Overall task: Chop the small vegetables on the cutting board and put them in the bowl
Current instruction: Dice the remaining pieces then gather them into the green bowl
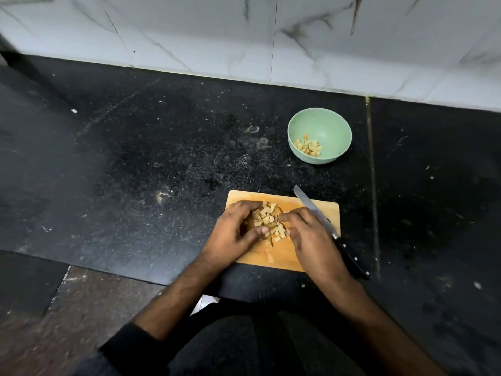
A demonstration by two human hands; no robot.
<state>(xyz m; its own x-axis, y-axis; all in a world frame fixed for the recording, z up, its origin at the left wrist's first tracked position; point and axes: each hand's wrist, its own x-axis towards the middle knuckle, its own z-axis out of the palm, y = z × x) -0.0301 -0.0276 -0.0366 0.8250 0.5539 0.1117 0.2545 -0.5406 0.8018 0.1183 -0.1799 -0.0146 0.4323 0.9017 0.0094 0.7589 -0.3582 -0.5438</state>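
Observation:
A pile of pale yellow chopped vegetable pieces lies on the wooden cutting board near the counter's front edge. My left hand cups the pile from the left and my right hand cups it from the right, fingers curled around the pieces. A knife with a black riveted handle lies along the board's right side, its blade pointing away from me; neither hand holds it. A light green bowl stands beyond the board to the right and holds several chopped pieces.
The black speckled counter carries crumbs and scuffs. A white marble-patterned wall runs along its back. The counter's front edge is just below the board, with brown floor at lower left.

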